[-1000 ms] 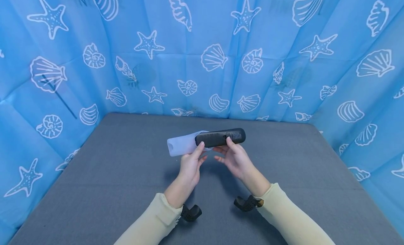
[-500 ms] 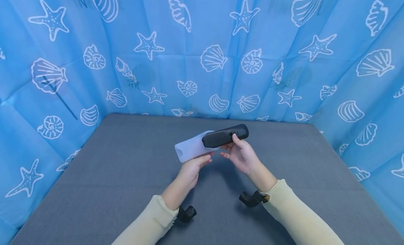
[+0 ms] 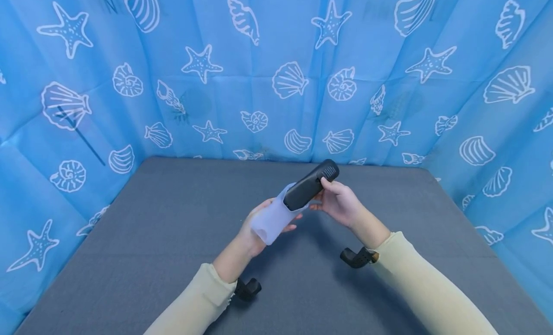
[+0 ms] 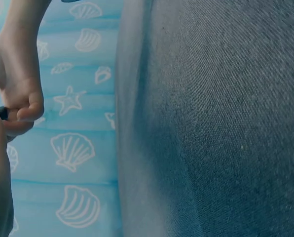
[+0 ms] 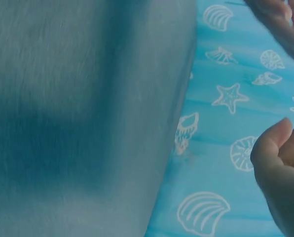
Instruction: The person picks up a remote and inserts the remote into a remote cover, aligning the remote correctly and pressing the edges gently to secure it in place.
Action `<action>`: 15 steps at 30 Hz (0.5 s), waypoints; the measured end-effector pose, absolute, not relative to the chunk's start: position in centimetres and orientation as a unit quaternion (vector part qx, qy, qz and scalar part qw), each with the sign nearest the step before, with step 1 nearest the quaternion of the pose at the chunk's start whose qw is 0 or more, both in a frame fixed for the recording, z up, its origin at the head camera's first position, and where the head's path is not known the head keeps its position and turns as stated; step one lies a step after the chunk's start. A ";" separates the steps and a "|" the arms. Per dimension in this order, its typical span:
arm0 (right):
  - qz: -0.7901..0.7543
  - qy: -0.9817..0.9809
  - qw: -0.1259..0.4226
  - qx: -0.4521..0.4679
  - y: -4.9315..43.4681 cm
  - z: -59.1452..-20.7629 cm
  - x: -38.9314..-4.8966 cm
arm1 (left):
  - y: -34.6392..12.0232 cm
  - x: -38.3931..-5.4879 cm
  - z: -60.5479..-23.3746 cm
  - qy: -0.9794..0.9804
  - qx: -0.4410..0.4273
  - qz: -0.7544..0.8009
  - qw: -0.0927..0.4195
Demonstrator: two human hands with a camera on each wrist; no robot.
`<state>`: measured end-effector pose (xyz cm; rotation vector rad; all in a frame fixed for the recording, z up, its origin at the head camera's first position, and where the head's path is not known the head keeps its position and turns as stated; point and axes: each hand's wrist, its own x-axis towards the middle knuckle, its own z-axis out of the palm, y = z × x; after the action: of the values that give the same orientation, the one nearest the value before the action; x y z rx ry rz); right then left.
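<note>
My left hand [image 3: 249, 236] holds a translucent whitish sleeve [image 3: 273, 221] from below, its fingertips showing past the sleeve's right side. A black remote control [image 3: 307, 187], back side up with printed text near its far end, slants up to the right out of the sleeve's mouth. Its lower end sits inside that mouth. Thumb on top and fingers underneath, my right hand [image 3: 343, 205] pinches the remote near its upper end. In the left wrist view only a small dark bit of the remote [image 4: 3, 113] shows between the hands. The right wrist view shows fingers of both hands at its right edge.
A grey cloth-covered table [image 3: 173, 239] lies under the hands. Behind it and along both sides hangs a blue curtain [image 3: 242, 52] printed with white shells and starfish. A black wrist mount [image 3: 248, 289] sits at each cuff.
The sleeve and remote have tilted steeper, the remote's upper end rising and the sleeve's closed end dropping. My left hand has shifted its hold to beneath the sleeve; my right hand has moved right.
</note>
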<state>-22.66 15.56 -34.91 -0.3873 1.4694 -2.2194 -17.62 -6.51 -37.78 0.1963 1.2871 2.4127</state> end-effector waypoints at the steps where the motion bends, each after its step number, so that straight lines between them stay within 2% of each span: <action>1: -0.796 0.543 0.225 -0.142 15.6 -34.8 -22.8 | -6.6 -17.7 -37.9 0.458 0.075 0.861 0.206; 10: -0.729 0.615 0.259 -0.153 16.1 -34.2 -24.0 | -6.3 -18.1 -38.9 0.518 0.139 0.806 0.250; 15: -0.690 0.655 0.261 -0.166 15.8 -33.6 -24.5 | -6.0 -18.1 -39.1 0.546 0.147 0.786 0.250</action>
<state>-24.51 15.85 -33.62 -0.4503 1.7729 -1.8678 -18.10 -6.03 -39.06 0.3999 1.4859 2.1394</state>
